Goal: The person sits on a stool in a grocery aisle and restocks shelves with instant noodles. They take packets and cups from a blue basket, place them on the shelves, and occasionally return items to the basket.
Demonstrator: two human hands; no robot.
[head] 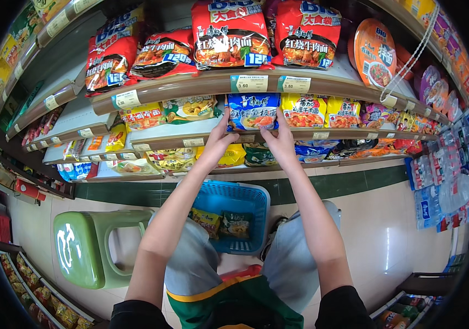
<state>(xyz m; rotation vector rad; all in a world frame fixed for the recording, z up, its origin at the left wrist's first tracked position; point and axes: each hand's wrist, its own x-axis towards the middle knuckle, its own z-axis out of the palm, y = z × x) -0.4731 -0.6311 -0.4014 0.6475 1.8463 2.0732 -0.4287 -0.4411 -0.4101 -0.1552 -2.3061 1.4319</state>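
A blue pack of instant noodles (253, 111) stands upright on the middle shelf, its printed front facing me. My left hand (220, 137) grips its left edge and my right hand (277, 137) its right edge, thumbs low at the front. The fingers behind the pack are hidden. To its right are yellow noodle packs (303, 111); a green noodle pack (191, 109) lies to its left. Below my arms, a blue plastic basket (262, 230) sits on the floor between my knees. Inside it lie a yellow noodle pack (206, 222) and a dark green one (235, 224).
Large red noodle bags (230, 41) fill the shelf above, whose front edge (214, 84) juts out over the pack. A green plastic stool (80, 249) stands at my left. Shrink-wrapped bottles (427, 205) are stacked on the right. A white cord (413, 57) hangs at upper right.
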